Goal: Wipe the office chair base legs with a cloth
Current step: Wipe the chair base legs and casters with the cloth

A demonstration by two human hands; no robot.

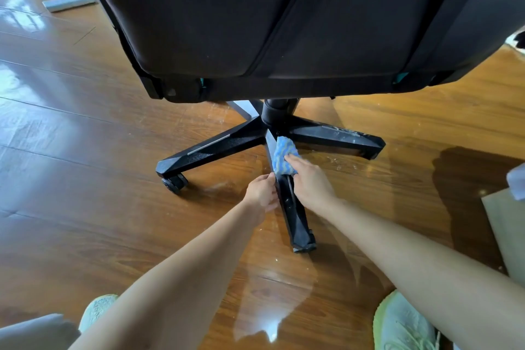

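Your right hand (308, 183) presses a blue striped cloth (283, 158) flat against the top of the chair leg nearest you (292, 213), its grip closed down on the cloth with the fingers spread over the lower end of it. The cloth sits on the upper half of that leg, close to the hub where the black center post (277, 113) meets the base. Your left hand (262, 193) holds the same leg from its left side, just below the cloth, fingers wrapped onto the leg's edge (whether the thumb reaches underneath is hidden). The leg points toward you and ends in a caster (305, 246) resting on the glossy wooden floor (85, 150). Two more legs show clearly: one reaching left (210, 149) with its wheel (174, 183) on the floor, and one reaching right (338, 136), whose top carries pale dusty specks. The dark chair seat (270, 17) fills the upper part of the view above the base. Far off at the upper left lies a flat mop head (69, 1). Your pale green shoes (403, 324) sit at the bottom edge, either side of your forearms.
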